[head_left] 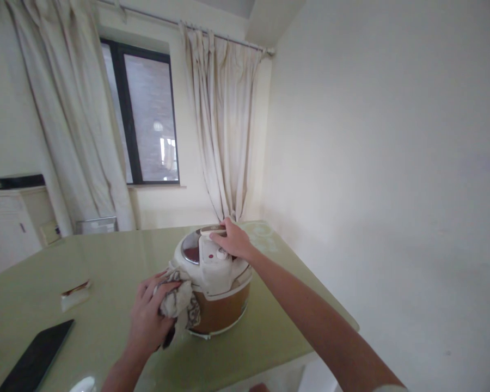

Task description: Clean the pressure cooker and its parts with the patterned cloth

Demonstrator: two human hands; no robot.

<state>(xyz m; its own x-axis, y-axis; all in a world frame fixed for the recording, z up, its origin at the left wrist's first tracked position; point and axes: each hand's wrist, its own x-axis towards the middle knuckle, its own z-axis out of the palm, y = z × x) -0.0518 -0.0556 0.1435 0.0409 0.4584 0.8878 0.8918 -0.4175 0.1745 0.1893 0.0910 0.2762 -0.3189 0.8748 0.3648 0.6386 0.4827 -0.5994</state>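
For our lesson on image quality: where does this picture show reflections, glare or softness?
Head view: pale reflections on the window; bright glare on the green table near the bottom left edge; head view: fine detail looks soft, including the cloth in the left hand.

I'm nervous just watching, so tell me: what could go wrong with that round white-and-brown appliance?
The appliance might slide on the glossy green table if the left hand, gripping a crumpled patterned cloth, pushes its side. The right hand, on its top, could slip.
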